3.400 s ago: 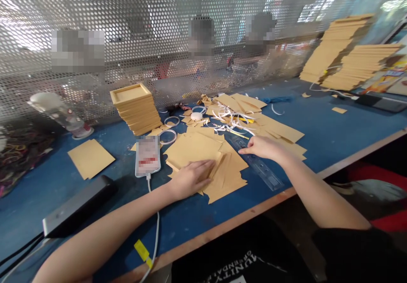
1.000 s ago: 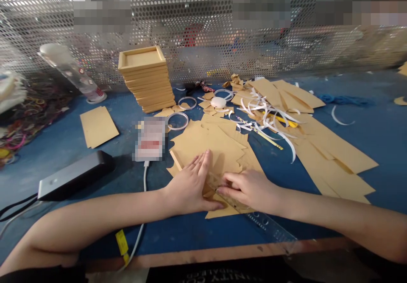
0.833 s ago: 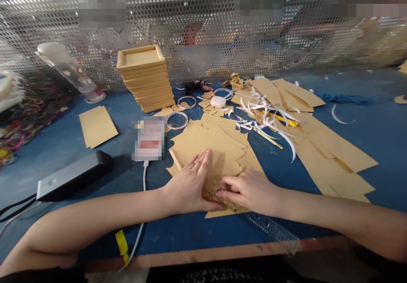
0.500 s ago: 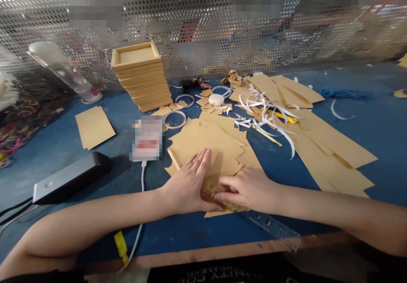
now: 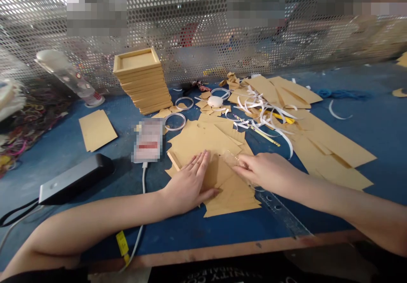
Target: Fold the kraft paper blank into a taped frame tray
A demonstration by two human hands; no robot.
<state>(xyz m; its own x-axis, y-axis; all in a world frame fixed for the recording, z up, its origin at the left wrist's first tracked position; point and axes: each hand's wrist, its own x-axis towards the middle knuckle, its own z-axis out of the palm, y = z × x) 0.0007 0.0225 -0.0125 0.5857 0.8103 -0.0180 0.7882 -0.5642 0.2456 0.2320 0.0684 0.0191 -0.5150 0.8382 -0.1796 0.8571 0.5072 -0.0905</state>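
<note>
A blue table top (image 5: 178,234) with a worn reddish-brown front edge (image 5: 229,251) spreads beneath both bare hands. The left hand (image 5: 187,185) lies palm down, fingers extended, on a ragged-edged pile of brown paper sheets (image 5: 190,141) at the near middle of the table. The right hand (image 5: 263,170), fingers bent, grips a long clear plastic ruler (image 5: 282,213), which slants from the pile's right part toward the front edge.

Behind the table rises a grey perforated metal screen (image 5: 178,15); blurred shapes and a red patch show through its holes. Before it stand a neat stack of shallow brown rectangular trays (image 5: 144,92) and, farther left, a clear bottle with a white top (image 5: 73,77). A tangle of multicoloured strands (image 5: 34,113) fills the far left corner. Nearer lie two or more small brown rectangular sheets (image 5: 98,130) and a long grey-and-black device (image 5: 76,177).

Behind and right of the pile, curling white strips (image 5: 289,143) overlap larger brown paper pieces (image 5: 330,147), with a slim yellow patterned pencil (image 5: 267,138) among them.
</note>
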